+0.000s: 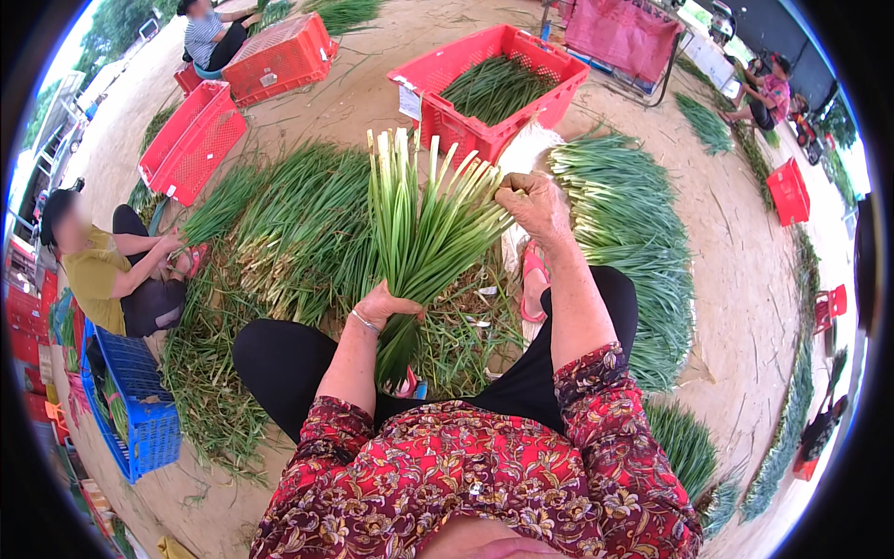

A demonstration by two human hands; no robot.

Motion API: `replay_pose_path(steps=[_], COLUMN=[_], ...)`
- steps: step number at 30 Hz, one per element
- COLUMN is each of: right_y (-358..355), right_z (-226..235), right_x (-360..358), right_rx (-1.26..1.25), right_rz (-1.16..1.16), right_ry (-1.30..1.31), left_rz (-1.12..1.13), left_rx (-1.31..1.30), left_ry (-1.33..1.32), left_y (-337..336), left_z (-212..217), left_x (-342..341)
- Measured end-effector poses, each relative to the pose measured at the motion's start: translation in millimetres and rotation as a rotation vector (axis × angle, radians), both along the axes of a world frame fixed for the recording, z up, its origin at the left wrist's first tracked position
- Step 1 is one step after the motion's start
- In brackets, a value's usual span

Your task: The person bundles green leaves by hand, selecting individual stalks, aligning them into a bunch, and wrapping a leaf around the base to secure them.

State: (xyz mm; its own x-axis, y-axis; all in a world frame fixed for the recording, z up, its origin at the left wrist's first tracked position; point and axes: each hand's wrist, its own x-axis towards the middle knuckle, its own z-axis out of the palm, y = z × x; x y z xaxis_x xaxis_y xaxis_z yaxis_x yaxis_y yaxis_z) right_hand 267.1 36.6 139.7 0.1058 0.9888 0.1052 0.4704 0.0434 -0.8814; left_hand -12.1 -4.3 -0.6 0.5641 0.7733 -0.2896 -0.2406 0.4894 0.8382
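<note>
A bunch of green onions is clamped low in the left hand, just before the red crate; its tips are pinched by the right hand. That crate is part filled; loose heaps beside it are judged unsorted.

The bunch is the landmark: green stalks lie thick on the ground just beyond it, to its left and to its right, so there is no bare ground close by. A red crate full of stalks blocks the way further ahead. Bare dirt shows only far right of the bunch, past the right heap.
</note>
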Motion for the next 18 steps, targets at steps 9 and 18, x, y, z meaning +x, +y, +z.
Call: replay_pose_path(steps=[9,18], right_y=[17,21], right_z=[-39,-46], right_x=[0,1], right_rx=[-0.037,-0.068], right_rz=[0.036,0.130], right_ry=[0.422,0.884], left_rz=[-0.020,-0.061], left_rx=[0.027,0.073], left_ry=[-0.003,-0.114], left_y=[3,4], left_z=[-12,-13], left_x=[-3,-3])
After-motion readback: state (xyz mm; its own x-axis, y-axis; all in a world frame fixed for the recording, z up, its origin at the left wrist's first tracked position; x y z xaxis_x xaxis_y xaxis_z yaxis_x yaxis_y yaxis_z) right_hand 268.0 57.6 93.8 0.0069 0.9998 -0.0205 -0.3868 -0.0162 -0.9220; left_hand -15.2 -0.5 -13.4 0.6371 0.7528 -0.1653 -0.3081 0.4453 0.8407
